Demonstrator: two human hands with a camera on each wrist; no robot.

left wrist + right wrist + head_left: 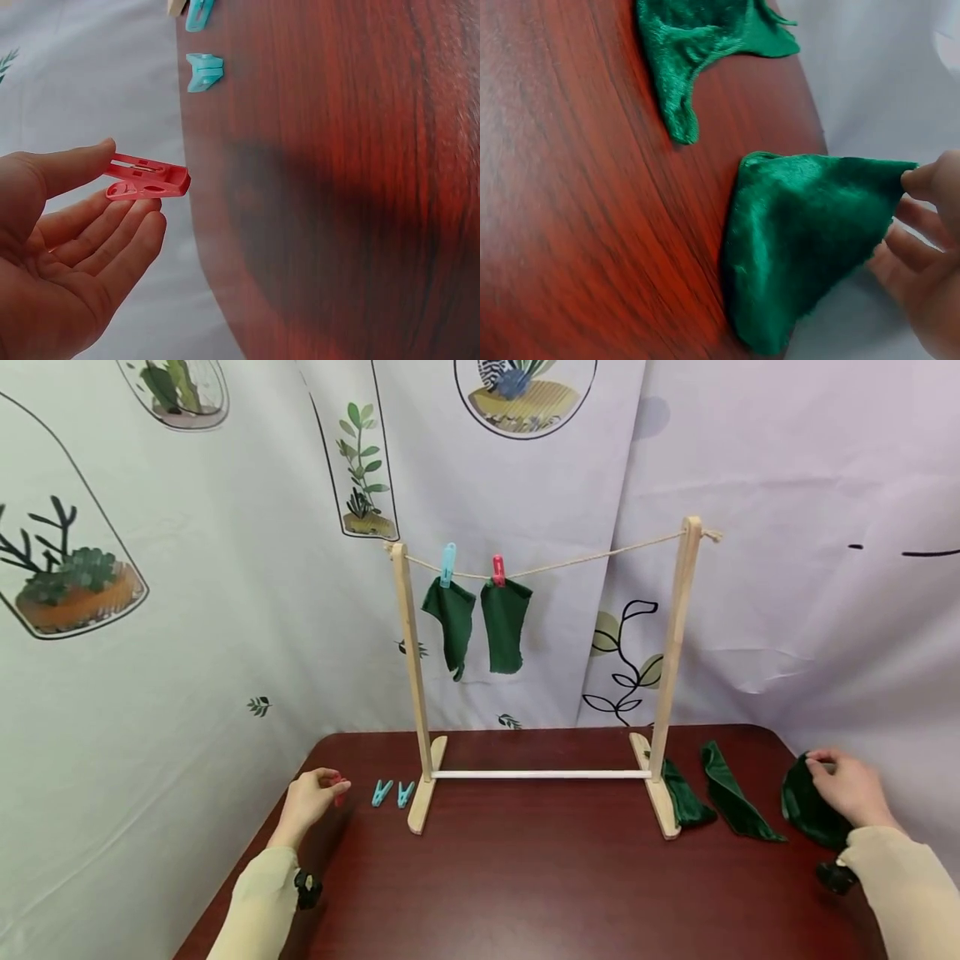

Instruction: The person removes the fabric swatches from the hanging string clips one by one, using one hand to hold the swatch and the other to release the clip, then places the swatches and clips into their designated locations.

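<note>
Between thumb and fingers, my left hand [311, 802] pinches a red clothespin [150, 178] above the table's left edge. Two light blue clothespins [382, 792] lie on the table just to its right. At the far right, my right hand [853, 787] pinches the edge of a green velvety cloth [799, 232], lifting one corner while its other side hangs at the tabletop. Two more green cloths [738, 797] lie to the left of it, one partly behind the rack's foot. On the rope hang two green cloths [507, 627], one under a blue clothespin [447, 565], the other under a red one [498, 570].
A wooden rack stands on the dark red table [555, 877], with a left post [412, 660], a right post [675, 652] and a white crossbar [540, 774]. Its rope [592, 558] sags toward the left. A printed curtain [262, 568] hangs behind.
</note>
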